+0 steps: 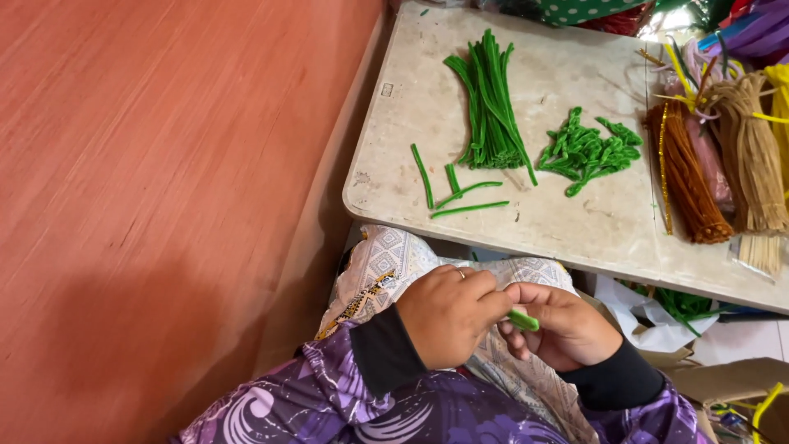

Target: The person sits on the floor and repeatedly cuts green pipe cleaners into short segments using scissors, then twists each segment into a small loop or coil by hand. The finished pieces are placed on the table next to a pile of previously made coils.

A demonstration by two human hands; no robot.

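Observation:
Both my hands meet over my lap, below the table's near edge. My left hand (448, 314) and my right hand (561, 326) pinch a short green pipe cleaner piece (523, 320) between their fingertips. On the pale table (575, 222) lie a bundle of straight green pipe cleaners (491, 103), a pile of bent green pieces (588, 150) and a few loose green pieces (460, 196) near the front edge.
Brown (689, 177), tan (752, 160) and yellow pipe cleaner bundles lie at the table's right end. An orange wall (164, 181) runs along the left. A white bag with green pieces (666, 308) and cardboard sit under the table at right.

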